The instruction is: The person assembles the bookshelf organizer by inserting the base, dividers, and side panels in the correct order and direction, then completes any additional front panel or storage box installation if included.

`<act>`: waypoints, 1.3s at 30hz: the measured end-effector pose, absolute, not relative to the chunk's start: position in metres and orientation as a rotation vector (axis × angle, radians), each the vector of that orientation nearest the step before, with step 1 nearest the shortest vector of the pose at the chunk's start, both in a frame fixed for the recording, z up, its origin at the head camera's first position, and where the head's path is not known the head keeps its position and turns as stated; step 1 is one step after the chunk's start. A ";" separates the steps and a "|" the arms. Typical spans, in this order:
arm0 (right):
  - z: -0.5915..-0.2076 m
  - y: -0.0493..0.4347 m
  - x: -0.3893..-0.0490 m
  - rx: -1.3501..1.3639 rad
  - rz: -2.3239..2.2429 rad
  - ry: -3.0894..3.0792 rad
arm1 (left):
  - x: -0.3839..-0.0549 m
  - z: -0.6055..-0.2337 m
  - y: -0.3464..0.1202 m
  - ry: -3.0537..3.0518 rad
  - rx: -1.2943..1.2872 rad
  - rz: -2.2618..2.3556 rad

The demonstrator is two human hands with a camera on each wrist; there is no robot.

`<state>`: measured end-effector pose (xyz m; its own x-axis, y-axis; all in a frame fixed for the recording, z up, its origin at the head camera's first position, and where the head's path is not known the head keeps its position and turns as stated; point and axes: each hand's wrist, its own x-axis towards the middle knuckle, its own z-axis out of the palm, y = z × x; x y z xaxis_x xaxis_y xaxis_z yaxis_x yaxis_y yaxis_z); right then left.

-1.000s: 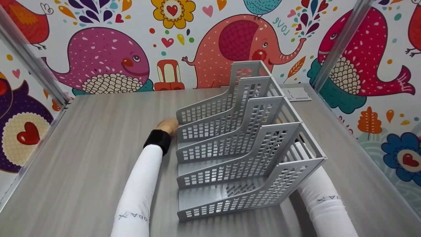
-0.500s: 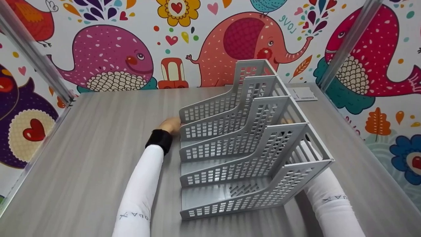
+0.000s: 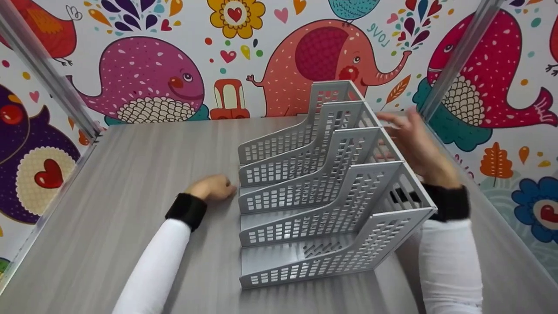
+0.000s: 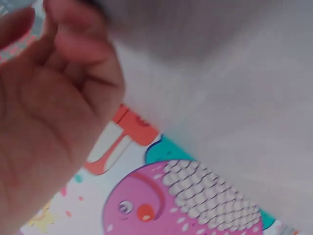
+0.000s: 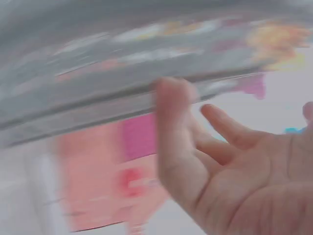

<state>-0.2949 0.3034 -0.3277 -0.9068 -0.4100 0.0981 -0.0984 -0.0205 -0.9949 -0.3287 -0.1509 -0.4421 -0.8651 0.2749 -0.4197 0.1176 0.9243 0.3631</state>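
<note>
A grey plastic magazine file rack with several perforated dividers stands upright on the table. My left hand is just left of its low front ends, fingers loosely curled and holding nothing. In the left wrist view, the palm and bent fingers of the left hand show beside a blurred grey area. Behind the rack's tall back, my right hand is raised with its fingers spread, partly hidden by the back slats. The right wrist view has the right hand blurred, fingertips close to the rack's grey edge.
The wood-grain table extends left of the rack. A wall printed with cartoon animals closes off the back, and metal posts stand at the corners. Black bands wrap both wrists over white sleeves.
My left hand has drawn back from the rack's front, toward me. My right hand has risen from behind the rack into view at its back right. The rack stays in place.
</note>
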 end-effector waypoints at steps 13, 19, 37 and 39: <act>-0.327 0.295 -0.260 -0.525 -1.686 2.371 | -0.286 -0.434 -0.137 2.557 0.338 0.573; -0.329 0.312 -0.255 -0.544 -1.657 2.343 | -0.280 -0.437 -0.139 2.440 0.411 0.708; -0.339 0.384 -0.266 -0.563 -1.787 2.207 | -0.279 -0.418 -0.141 2.192 0.614 1.307; -0.341 0.388 -0.268 -0.557 -1.756 2.228 | -0.276 -0.411 -0.142 2.154 0.611 1.405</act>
<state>-0.2676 0.3880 -0.3409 -0.8958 -0.4426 0.0394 -0.1418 0.2007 -0.9693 -0.2762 -0.1417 -0.4112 -0.7781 0.6077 -0.1588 0.0995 0.3690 0.9241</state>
